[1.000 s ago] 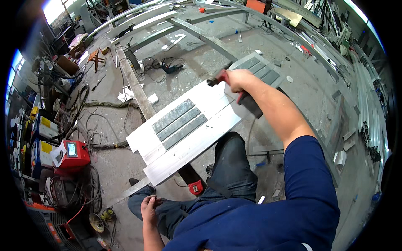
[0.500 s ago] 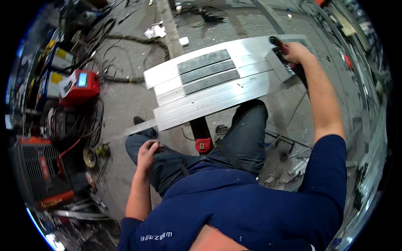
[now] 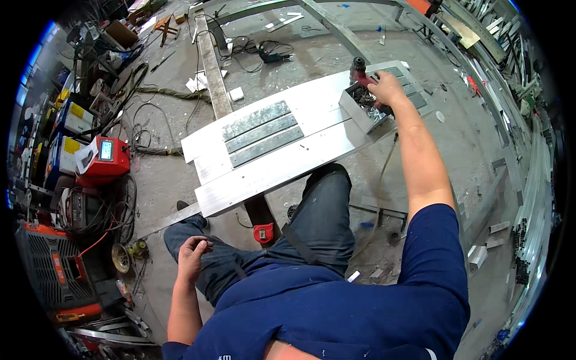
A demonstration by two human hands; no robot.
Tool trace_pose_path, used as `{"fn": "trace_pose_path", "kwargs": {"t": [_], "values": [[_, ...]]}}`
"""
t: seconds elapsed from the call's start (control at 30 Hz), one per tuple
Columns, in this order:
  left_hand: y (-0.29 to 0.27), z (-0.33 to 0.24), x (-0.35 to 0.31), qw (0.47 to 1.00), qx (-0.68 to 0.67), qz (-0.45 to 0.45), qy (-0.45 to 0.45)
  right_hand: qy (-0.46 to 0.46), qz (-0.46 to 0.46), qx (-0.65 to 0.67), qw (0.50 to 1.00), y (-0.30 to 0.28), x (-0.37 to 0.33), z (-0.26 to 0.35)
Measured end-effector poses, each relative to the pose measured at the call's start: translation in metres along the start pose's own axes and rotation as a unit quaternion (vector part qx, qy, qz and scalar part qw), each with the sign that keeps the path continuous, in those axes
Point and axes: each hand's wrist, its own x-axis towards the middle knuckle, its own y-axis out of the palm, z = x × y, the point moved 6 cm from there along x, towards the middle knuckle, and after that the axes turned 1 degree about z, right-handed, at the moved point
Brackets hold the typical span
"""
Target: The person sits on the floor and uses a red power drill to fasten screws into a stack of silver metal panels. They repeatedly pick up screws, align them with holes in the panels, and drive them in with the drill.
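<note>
My right hand (image 3: 389, 91) is closed round a red hand tool (image 3: 363, 78) with a black nose, held at the far side of a small metal box (image 3: 357, 114). Loose metal pieces fill the box, which rests near the right end of a pale metal panel (image 3: 270, 180). The tool's lower part is hidden by my hand and the box. Over my left thigh, my left hand (image 3: 193, 252) has its fingers curled together. Whatever they may pinch is too small to make out. Three dark grey strips (image 3: 264, 132) lie on the panel's left half.
Between my legs is a red tape measure (image 3: 263, 233). A hose (image 3: 384, 165) hangs by the panel's near right edge. At left are a red machine with a lit screen (image 3: 107, 159) and an orange-black machine (image 3: 60, 270). A blue drill (image 3: 273, 56) and cables lie beyond the panel.
The whole view has shifted, so the panel and box appear further left and lower. The red tool's nose points more upright. My left hand stays over my thigh.
</note>
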Motion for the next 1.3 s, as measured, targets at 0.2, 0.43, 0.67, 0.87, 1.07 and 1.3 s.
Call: {"fn": "trace_pose_path", "kwargs": {"t": [0.2, 0.43, 0.67, 0.87, 1.07, 1.3], "values": [[-0.003, -0.002, -0.008, 1.0, -0.008, -0.013, 0.006, 0.003, -0.044, 0.066, 0.997, -0.005, -0.002, -0.009], [-0.05, 0.022, 0.028, 0.992, 0.117, -0.042, 0.028, -0.054, -0.116, 0.022, 0.992, -0.001, -0.029, 0.037], [-0.051, 0.018, 0.122, 0.859, 0.488, -0.091, 0.124, -0.266, 0.021, 0.141, 0.953, 0.099, -0.103, 0.15], [-0.035, 0.062, 0.198, 0.77, 0.631, 0.063, 0.072, -0.293, 0.151, 0.091, 0.94, 0.171, -0.13, 0.24], [-0.044, 0.08, 0.219, 0.77, 0.627, 0.119, -0.01, -0.313, 0.215, -0.037, 0.924, 0.205, -0.122, 0.27], [-0.131, 0.055, 0.168, 0.763, 0.645, 0.038, -0.008, -0.326, 0.247, -0.081, 0.909, 0.203, -0.125, 0.285]]}}
